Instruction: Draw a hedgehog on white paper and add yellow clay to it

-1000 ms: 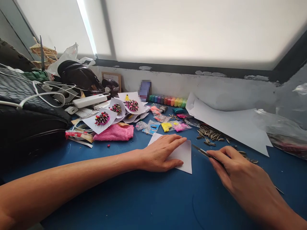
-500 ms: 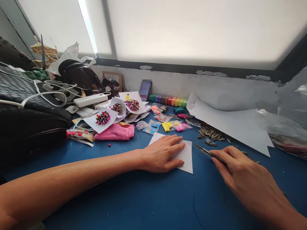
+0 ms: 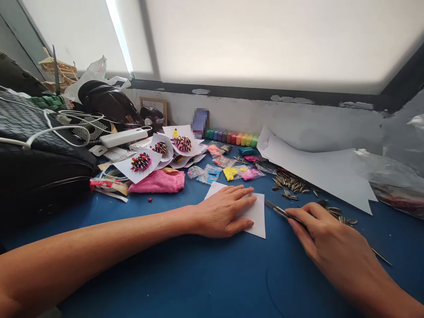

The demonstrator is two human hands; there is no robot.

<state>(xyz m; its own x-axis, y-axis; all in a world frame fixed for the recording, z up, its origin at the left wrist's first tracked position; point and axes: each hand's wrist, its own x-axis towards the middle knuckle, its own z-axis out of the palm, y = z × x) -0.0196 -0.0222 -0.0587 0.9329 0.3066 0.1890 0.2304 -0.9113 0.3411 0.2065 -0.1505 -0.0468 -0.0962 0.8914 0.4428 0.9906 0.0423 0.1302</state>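
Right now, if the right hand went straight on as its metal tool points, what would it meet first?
Likely the right edge of the white paper under the left hand, then that hand; height of the metal tool is unclear.

The front of the worktop [image 3: 198, 278] gives open passage between left forearm [image 3: 132, 236] and right hand [image 3: 338, 240]. Plastic packets [image 3: 229, 174] and seeds [image 3: 289, 180] obstruct the rear; a black bag [image 3: 46, 172] blocks the left, a large paper [image 3: 318, 170] the right rear.
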